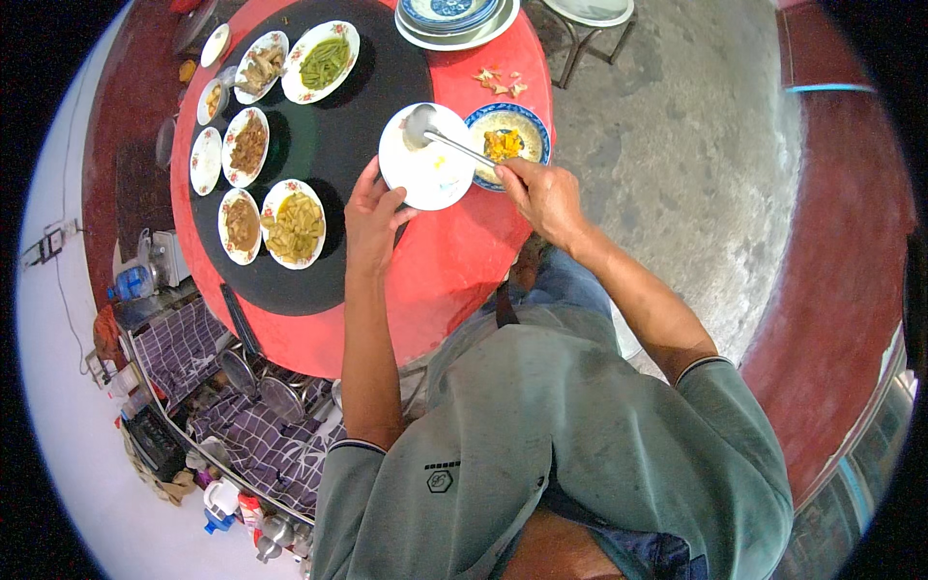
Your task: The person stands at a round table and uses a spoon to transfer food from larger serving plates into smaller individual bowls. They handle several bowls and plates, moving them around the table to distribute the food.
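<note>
My left hand [373, 210] grips a white plate [442, 185] by its lower left rim, tilted above the table. A few yellow food scraps cling to the plate. My right hand [545, 197] holds the handle of a metal spoon [420, 125], whose bowl rests against or just over the plate's upper part. Partly behind the plate and spoon, a blue-rimmed bowl [538, 134] stands on the red table surface with orange-yellow food [503, 145] in it.
A dark turntable [330, 283] carries several dishes, among them green beans [325, 64] and yellow chunks [293, 226]. Stacked dishes [458, 40] sit at the table's far edge, near some scraps [500, 83]. A stool [591, 13] stands beyond, on the concrete floor.
</note>
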Action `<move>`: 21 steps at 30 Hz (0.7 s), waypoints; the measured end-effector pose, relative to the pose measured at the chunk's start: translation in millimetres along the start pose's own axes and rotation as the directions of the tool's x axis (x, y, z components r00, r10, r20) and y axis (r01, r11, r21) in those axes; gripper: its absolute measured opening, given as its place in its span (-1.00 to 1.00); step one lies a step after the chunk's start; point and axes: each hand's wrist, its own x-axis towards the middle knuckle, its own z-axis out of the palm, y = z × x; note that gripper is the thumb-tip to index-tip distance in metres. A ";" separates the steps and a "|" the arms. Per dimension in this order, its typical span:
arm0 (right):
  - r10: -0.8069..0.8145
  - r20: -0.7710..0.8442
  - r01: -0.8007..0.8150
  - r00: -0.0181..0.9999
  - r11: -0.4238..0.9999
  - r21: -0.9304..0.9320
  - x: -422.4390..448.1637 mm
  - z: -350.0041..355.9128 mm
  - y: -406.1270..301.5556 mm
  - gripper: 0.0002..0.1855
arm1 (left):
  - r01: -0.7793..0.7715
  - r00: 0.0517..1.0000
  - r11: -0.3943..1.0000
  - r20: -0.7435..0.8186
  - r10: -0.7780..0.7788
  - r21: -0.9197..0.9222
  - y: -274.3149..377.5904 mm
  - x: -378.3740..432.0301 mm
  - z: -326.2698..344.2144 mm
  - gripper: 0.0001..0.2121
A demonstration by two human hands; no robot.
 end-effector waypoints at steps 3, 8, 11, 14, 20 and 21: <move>0.057 0.024 -0.055 0.998 0.995 -0.084 -10.9 -3.4 12.1 -0.73 | -0.020 1.000 1.000 -0.016 0.020 -0.009 5.8 -0.9 1.7 -0.41; 0.039 0.023 -0.037 0.999 0.997 -0.074 -30.8 0.1 7.0 -0.73 | 0.004 1.000 0.999 -0.023 -0.005 -0.038 4.3 1.5 -5.4 -0.40; -0.010 -0.023 0.009 1.000 1.000 -0.017 -11.3 -2.8 -6.6 -0.75 | 0.006 1.000 1.000 -0.010 -0.006 -0.020 3.5 1.7 -1.4 -0.39; 0.027 -0.022 -0.027 0.999 0.999 0.022 -1.1 -3.3 -5.0 -0.75 | 0.001 1.000 1.000 -0.003 -0.001 0.027 6.8 0.8 1.5 -0.39; 0.163 0.100 -0.166 0.982 0.986 0.028 -35.9 3.1 15.7 -0.70 | -0.043 0.999 0.999 0.003 0.043 0.016 7.8 2.8 -5.0 -0.43; 0.182 0.114 -0.193 0.977 0.976 0.099 -37.6 2.3 10.9 -0.69 | -0.034 0.999 0.999 0.034 0.036 -0.039 7.5 3.8 -6.5 -0.41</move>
